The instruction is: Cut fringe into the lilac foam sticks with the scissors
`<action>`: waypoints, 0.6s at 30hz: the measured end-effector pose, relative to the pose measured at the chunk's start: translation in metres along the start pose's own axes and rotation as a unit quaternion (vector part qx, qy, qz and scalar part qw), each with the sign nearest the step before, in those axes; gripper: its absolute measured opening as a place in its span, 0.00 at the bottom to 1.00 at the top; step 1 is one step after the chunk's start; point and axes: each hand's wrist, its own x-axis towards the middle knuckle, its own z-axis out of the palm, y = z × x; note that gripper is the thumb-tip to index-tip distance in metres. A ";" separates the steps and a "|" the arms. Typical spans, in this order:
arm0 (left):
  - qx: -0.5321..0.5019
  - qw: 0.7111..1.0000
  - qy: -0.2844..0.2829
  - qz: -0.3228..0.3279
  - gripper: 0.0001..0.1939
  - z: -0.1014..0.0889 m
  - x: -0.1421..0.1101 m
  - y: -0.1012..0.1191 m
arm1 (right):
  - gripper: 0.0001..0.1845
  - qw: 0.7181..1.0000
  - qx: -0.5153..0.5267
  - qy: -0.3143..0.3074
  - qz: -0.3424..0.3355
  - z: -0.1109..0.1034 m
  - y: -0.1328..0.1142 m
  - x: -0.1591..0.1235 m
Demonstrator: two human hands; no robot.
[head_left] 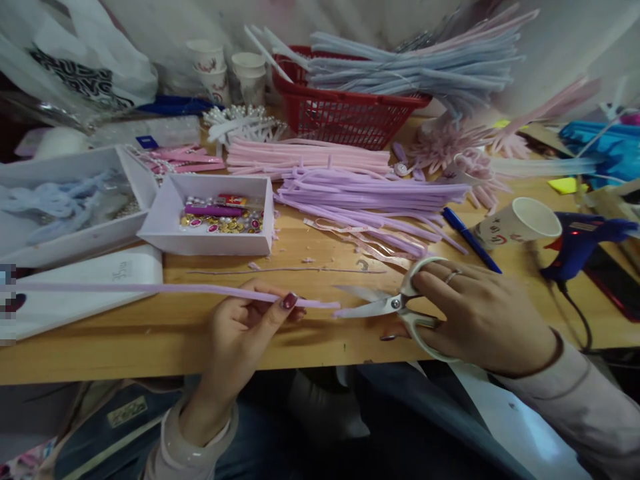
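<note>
Between thumb and fingers, my left hand [250,327] pinches a lilac pipe cleaner [190,289] near its right end; the rest stretches away to the left. My right hand [480,313] has its fingers through the handles of white-handled scissors [397,304], whose blades are parted and point left. The lower blade tip lies close to the pipe cleaner's end, beside a tiny lilac piece; whether they touch I cannot tell. Behind the hands, a thin bare strand [285,271] lies on the wooden table [300,350].
Lilac pipe cleaners [370,197] and pink ones [305,157] lie behind. A red basket [345,117] holds pale blue ones. A white box [205,243] of beads stands left. Right are a paper cup [530,223], a blue pen [470,240] and a blue glue gun [580,240].
</note>
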 end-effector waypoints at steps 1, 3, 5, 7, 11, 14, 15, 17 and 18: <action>0.002 1.000 -0.001 0.000 0.12 0.000 0.000 0.000 | 0.05 1.000 -0.002 0.001 0.001 0.002 -0.002 0.001; 0.003 1.000 -0.003 0.002 0.12 0.000 0.001 0.000 | 0.05 1.000 0.007 0.008 -0.004 0.006 -0.006 0.003; 0.005 1.000 -0.001 -0.001 0.12 0.000 0.001 0.000 | 0.07 1.000 0.016 0.016 -0.012 0.007 -0.009 0.006; 0.007 1.000 0.003 -0.002 0.12 -0.001 0.002 0.000 | 0.09 1.000 0.013 0.023 -0.016 0.008 -0.012 0.008; 0.004 1.000 -0.004 0.003 0.13 -0.002 0.002 0.001 | 0.11 0.999 0.003 0.030 -0.020 0.009 -0.016 0.009; -0.005 1.000 -0.006 0.005 0.13 -0.001 0.002 0.002 | 0.12 0.999 0.007 0.042 -0.030 0.010 -0.017 0.009; -0.008 1.000 -0.005 0.004 0.12 -0.001 0.002 0.002 | 0.12 0.998 0.006 0.045 -0.033 0.011 -0.017 0.009; -0.010 1.000 -0.007 0.002 0.12 -0.001 0.002 0.002 | 0.13 0.998 0.002 0.047 -0.037 0.011 -0.017 0.009; -0.012 1.000 -0.009 0.000 0.12 -0.001 0.002 0.002 | 0.13 0.998 -0.002 0.047 -0.037 0.011 -0.017 0.009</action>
